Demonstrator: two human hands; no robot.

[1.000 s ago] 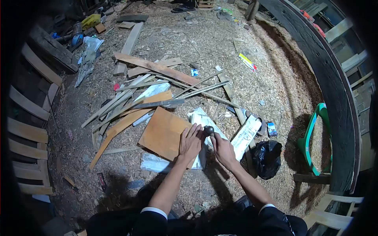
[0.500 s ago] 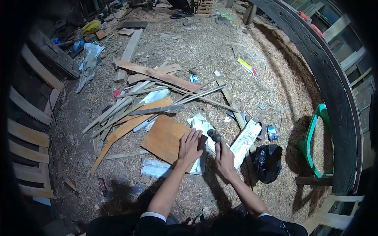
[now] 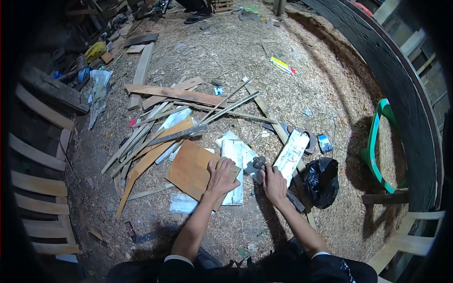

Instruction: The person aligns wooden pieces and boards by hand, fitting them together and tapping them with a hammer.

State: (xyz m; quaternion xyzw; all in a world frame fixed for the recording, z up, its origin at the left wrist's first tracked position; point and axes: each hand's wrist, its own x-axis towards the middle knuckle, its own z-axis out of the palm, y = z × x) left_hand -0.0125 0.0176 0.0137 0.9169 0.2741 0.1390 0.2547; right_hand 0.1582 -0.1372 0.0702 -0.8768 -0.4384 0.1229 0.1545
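My left hand (image 3: 220, 178) is on the right part of a square brown wooden board (image 3: 188, 167), its fingers bent over the board near the edge and the thumb apart on the right. White-painted boards (image 3: 232, 158) lie beneath and beside it. To the right, my right hand (image 3: 274, 185) is closed around a hammer (image 3: 259, 162). Its dark, rounded head points up and left, and the handle (image 3: 296, 202) shows below my wrist. A whitish, worn board (image 3: 291, 153) lies just beyond my right hand.
Long wooden strips (image 3: 165, 137) are piled ahead to the left. A black plastic bag (image 3: 321, 183) sits at the right, near a green plastic frame (image 3: 374, 148). Slatted wooden pieces (image 3: 40, 184) stand at the left edge. Shavings cover the ground (image 3: 245, 52).
The hammer has tilted, so its handle now shows at lower right. My left hand's fingers have drawn in from a flatter spread on the board. The whole view has shifted slightly.
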